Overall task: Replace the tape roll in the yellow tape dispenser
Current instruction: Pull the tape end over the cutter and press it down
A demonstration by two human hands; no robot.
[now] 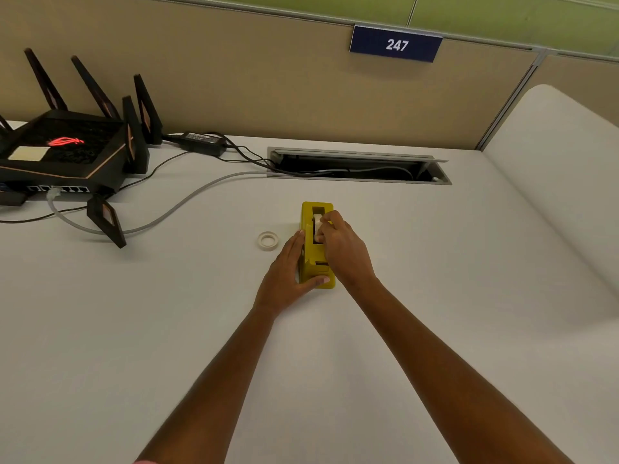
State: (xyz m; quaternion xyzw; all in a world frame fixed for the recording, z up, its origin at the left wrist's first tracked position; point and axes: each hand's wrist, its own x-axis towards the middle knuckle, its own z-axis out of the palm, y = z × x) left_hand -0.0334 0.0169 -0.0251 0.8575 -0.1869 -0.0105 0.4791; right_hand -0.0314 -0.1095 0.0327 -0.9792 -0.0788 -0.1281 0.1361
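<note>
Head view: steadying yellow tape dispenser [316,249] with left hand [289,272], right hand [341,246] fingers [322,229] pinching tape roll [316,226] inside it. Risking a crooked seat if the dispenser slips; spare roll [268,241] lying just left.

Bare desk [435,262] fills the lower frame and the right of centre. A loose tape ring [268,240] lies just left of the yellow dispenser [316,272]. A router [63,155] and cables [187,202] crowd the upper left; an apparently open cable hatch [358,167] sits at upper centre.
</note>
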